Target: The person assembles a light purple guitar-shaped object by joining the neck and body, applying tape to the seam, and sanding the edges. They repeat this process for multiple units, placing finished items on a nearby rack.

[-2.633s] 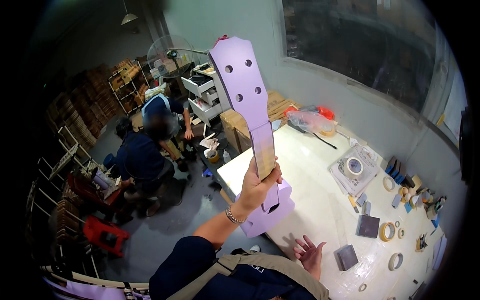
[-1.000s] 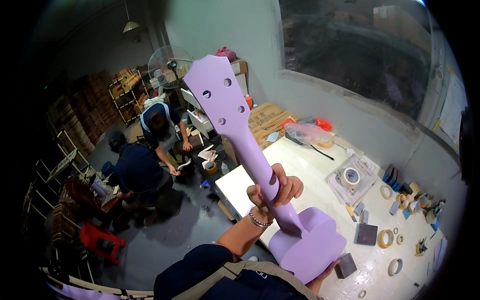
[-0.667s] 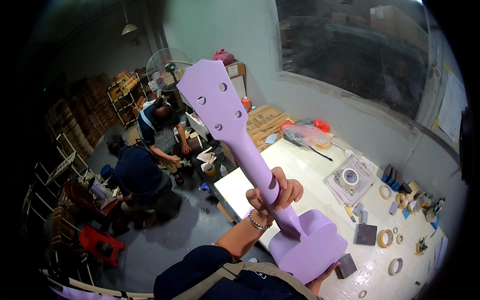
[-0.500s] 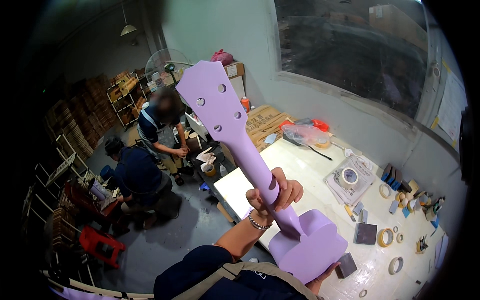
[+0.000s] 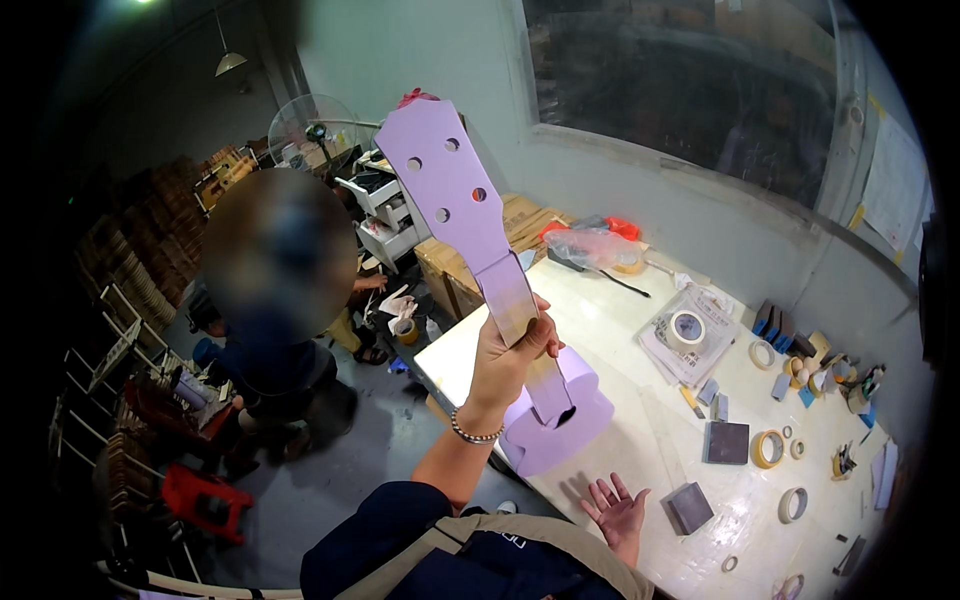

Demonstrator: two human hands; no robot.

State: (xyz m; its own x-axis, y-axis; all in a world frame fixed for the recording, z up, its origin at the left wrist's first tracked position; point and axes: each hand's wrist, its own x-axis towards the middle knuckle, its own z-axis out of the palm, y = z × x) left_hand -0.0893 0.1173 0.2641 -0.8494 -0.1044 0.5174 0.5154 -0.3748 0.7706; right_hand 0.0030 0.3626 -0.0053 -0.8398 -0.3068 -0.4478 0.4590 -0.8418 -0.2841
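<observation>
My left hand point(image 5: 512, 365), with a beaded bracelet at the wrist, is closed around the neck of a lilac ukulele body point(image 5: 560, 432). Its front faces me, showing a bare, yellowish strip down the neck and part of a dark sound hole. The headstock point(image 5: 432, 175), with its peg holes, points up and away to the left. The lower body hangs over the edge of the white worktable point(image 5: 640, 440). Below it, my right hand point(image 5: 618, 512) is open, palm up and fingers spread, touching nothing. Closest to that hand is a grey block point(image 5: 688, 508) on the table.
Tape rolls point(image 5: 768, 449), a dark block point(image 5: 726, 442) and a newspaper stack point(image 5: 680, 350) lie on the table. Cardboard point(image 5: 530, 225) sits at its far end. Two people point(image 5: 270, 350) work at the left, near a red stool point(image 5: 205, 500).
The ukulele has been turned from its back to its front. My right hand has let go of its body and opened. One person at the left has moved nearer.
</observation>
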